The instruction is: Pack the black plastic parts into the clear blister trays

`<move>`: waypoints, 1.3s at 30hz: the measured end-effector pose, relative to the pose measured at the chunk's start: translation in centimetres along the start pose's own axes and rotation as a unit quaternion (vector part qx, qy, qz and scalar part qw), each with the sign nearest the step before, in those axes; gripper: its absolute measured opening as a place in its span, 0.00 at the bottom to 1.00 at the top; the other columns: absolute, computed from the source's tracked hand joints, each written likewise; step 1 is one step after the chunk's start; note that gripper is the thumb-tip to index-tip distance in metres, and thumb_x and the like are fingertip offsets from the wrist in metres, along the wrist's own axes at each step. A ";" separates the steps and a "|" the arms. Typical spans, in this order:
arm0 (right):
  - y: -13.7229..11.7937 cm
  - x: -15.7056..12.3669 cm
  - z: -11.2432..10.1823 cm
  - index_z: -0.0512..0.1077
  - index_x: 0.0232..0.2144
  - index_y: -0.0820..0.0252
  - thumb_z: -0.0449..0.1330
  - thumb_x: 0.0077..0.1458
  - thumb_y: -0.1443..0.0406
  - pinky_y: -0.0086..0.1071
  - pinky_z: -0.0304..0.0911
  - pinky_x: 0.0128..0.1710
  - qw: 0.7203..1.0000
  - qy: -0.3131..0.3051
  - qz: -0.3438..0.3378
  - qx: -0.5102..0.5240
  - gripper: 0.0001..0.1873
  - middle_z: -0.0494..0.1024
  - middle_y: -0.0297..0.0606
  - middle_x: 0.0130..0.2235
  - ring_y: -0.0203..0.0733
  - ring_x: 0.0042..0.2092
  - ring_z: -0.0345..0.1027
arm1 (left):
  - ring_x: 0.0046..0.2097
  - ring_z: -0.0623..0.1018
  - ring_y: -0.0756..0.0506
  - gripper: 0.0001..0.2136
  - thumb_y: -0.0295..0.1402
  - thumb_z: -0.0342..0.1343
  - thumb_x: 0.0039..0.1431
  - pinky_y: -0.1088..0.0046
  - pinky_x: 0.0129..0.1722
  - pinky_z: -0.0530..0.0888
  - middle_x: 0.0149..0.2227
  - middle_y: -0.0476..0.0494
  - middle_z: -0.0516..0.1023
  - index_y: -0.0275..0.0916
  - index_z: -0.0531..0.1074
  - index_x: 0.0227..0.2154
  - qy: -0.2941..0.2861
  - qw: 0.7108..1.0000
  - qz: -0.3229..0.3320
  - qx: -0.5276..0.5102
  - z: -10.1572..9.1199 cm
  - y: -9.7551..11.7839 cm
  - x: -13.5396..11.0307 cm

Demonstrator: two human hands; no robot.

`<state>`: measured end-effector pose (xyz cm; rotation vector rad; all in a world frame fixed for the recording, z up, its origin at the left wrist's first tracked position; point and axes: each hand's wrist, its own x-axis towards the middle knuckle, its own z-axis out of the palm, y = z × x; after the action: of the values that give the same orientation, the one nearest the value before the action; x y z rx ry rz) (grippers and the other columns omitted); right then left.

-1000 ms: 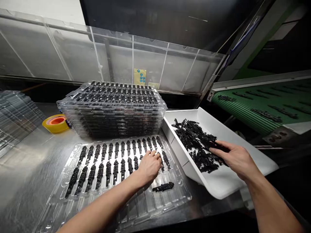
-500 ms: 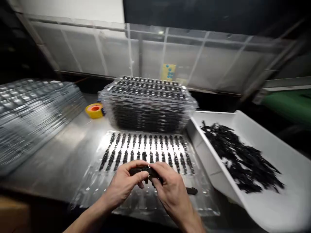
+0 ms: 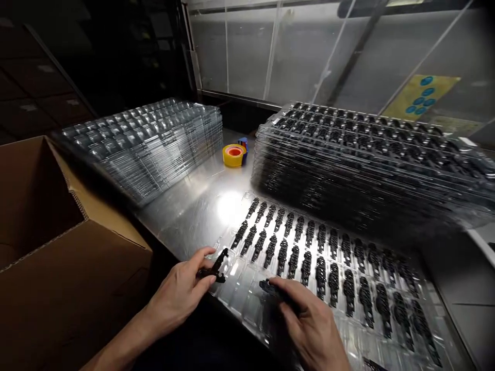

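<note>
In the clear tray (image 3: 247,288): slender, ridged black parts (image 3: 333,277).
Left hand (image 3: 180,292) pinches pieces (image 3: 218,266) at the tray's left; right hand (image 3: 315,322) clasps another piece (image 3: 266,285) above it.

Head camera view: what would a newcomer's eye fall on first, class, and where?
Most likely the clear tray lined with rows of dark parts, in the foreground, right of centre. Next, the yellow tape roll stands out, between the stack of clear trays at left and the filled tray stack at right. Low in the view, the left hand and right hand hold black pieces.
</note>
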<state>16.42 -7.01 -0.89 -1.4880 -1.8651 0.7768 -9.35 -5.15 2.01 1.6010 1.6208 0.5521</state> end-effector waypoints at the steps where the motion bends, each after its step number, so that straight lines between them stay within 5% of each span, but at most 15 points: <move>1: 0.2 -0.1 0.0 0.75 0.44 0.53 0.52 0.51 0.70 0.33 0.71 0.44 1.000 -0.006 0.000 -0.006 0.20 0.79 0.36 0.43 0.42 0.43 0.75 | 0.33 0.75 0.48 0.15 0.35 0.52 0.57 0.73 0.35 0.70 0.38 0.47 0.78 0.42 0.70 0.48 0.002 0.999 0.017 0.036 0.0 0.0 0.1; 5: 0.3 -0.4 0.0 0.75 0.44 0.52 0.52 0.51 0.69 0.33 0.72 0.44 1.000 -0.015 0.004 -0.013 0.20 0.79 0.34 0.44 0.42 0.44 0.75 | 0.33 0.76 0.48 0.09 0.37 0.51 0.59 0.74 0.34 0.67 0.31 0.50 0.78 0.42 0.75 0.37 -0.020 0.995 0.023 0.097 0.3 0.5 0.7; 10: 0.0 -0.8 -0.2 0.75 0.45 0.52 0.51 0.53 0.69 0.32 0.72 0.43 1.000 -0.018 0.020 0.001 0.19 0.79 0.35 0.44 0.41 0.44 0.74 | 0.32 0.75 0.47 0.14 0.42 0.49 0.61 0.73 0.33 0.65 0.29 0.50 0.77 0.43 0.76 0.29 -0.026 0.983 0.019 0.181 0.2 0.9 0.9; 18: 0.2 -0.9 -0.6 0.75 0.45 0.51 0.51 0.54 0.68 0.33 0.72 0.44 0.999 -0.020 0.030 0.008 0.20 0.78 0.35 0.45 0.42 0.46 0.74 | 0.28 0.73 0.50 0.10 0.40 0.48 0.62 0.76 0.29 0.67 0.27 0.52 0.75 0.42 0.72 0.34 0.032 0.998 0.003 0.054 0.6 2.0 0.5; 22: 0.0 -1.0 -0.8 0.76 0.43 0.51 0.52 0.53 0.68 0.31 0.72 0.42 1.000 -0.007 0.022 0.021 0.19 0.79 0.34 0.43 0.42 0.44 0.75 | 0.29 0.76 0.49 0.09 0.37 0.49 0.62 0.75 0.29 0.69 0.30 0.50 0.78 0.42 0.71 0.39 0.067 0.993 0.037 0.088 2.3 1.8 0.5; 30: 0.2 -1.8 -0.6 0.76 0.41 0.50 0.54 0.55 0.63 0.32 0.71 0.42 0.995 0.043 0.039 0.085 0.14 0.79 0.34 0.41 0.42 0.42 0.74 | 0.21 0.74 0.46 0.14 0.40 0.45 0.65 0.71 0.24 0.64 0.19 0.48 0.74 0.37 0.72 0.34 0.149 0.896 0.153 0.389 5.6 0.5 -0.4; 35: 0.1 -2.1 -0.7 0.76 0.41 0.50 0.53 0.56 0.64 0.31 0.71 0.42 0.995 0.050 0.030 0.079 0.14 0.79 0.34 0.41 0.41 0.42 0.74 | 0.26 0.77 0.44 0.16 0.40 0.41 0.67 0.72 0.24 0.63 0.25 0.46 0.78 0.39 0.71 0.35 0.126 0.901 0.065 0.409 4.1 0.9 -0.1; 39: 0.1 -1.6 -1.0 0.76 0.42 0.51 0.54 0.56 0.65 0.29 0.72 0.40 0.999 0.016 0.000 0.049 0.14 0.79 0.35 0.42 0.41 0.42 0.75 | 0.29 0.79 0.41 0.12 0.36 0.44 0.64 0.72 0.24 0.62 0.26 0.44 0.79 0.39 0.70 0.31 0.042 0.894 -0.017 0.447 3.3 1.6 0.7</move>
<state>17.48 -8.53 -0.50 -1.4307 -1.7785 0.8279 -5.75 -4.96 1.13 2.1892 2.1208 -0.2174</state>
